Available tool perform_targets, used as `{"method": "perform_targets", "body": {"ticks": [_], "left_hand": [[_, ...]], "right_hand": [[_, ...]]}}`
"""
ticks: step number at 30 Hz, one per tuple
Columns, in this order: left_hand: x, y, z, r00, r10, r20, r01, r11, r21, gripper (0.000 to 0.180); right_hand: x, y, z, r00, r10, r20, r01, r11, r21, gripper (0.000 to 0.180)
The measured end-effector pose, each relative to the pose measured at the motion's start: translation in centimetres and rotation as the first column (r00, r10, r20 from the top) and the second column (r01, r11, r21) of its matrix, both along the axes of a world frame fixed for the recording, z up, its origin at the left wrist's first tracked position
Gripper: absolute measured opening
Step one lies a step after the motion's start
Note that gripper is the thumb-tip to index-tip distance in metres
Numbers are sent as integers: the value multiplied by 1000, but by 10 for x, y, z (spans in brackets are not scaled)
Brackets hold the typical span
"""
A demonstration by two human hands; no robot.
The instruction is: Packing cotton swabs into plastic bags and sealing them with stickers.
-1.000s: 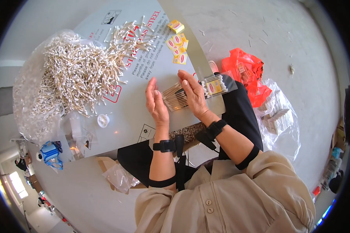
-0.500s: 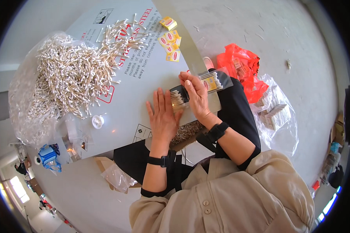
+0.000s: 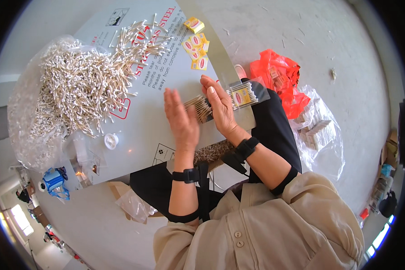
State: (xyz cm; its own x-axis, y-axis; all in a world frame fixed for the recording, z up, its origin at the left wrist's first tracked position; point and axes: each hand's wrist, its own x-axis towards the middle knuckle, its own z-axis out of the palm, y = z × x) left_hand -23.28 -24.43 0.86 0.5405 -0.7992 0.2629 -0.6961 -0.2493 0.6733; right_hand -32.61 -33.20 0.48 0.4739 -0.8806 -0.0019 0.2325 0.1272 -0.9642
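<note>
My left hand [image 3: 181, 118] is lifted beside a loose bundle of cotton swabs [image 3: 199, 107], its fingers stretched out and slightly blurred. Those swabs lie in a dark, shallow holder [image 3: 207, 118] at the table's near right edge. Just right of it my right hand [image 3: 221, 107] stands on its side, closed over the near end of a clear plastic bag. This bag of cotton swabs [image 3: 252, 95] has a yellow card [image 3: 241, 97] inside and sticks out past the table edge. How the right fingers grip underneath is hidden.
A big heap of loose cotton swabs [image 3: 76, 85] spills from a clear bag on the left. Yellow cards [image 3: 196, 50] lie at the far edge, a small white cup [image 3: 111, 141] nearer. On the floor are a red bag [image 3: 274, 72] and a clear bag of packs [image 3: 317, 130].
My left hand has risen off the swabs and shifted slightly left and away from me. The swabs in the holder now show more. My right hand has moved slightly left.
</note>
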Motion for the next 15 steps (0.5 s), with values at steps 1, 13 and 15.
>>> {"method": "perform_targets", "body": {"ticks": [1, 13, 15], "left_hand": [[-5, -1, 3, 1000, -1, -5, 1, 1000, 2, 69], [-20, 3, 20, 876, -305, 374, 68, 846, 529, 80], [-20, 5, 20, 866, -328, 377, 78, 835, 545, 81]], "right_hand": [[-1, 0, 0, 999, -11, 38, 8, 996, 87, 36], [-22, 8, 2, 998, -33, -48, 34, 999, 20, 34], [-23, 11, 2, 998, -56, -37, 56, 998, 17, 32]]}}
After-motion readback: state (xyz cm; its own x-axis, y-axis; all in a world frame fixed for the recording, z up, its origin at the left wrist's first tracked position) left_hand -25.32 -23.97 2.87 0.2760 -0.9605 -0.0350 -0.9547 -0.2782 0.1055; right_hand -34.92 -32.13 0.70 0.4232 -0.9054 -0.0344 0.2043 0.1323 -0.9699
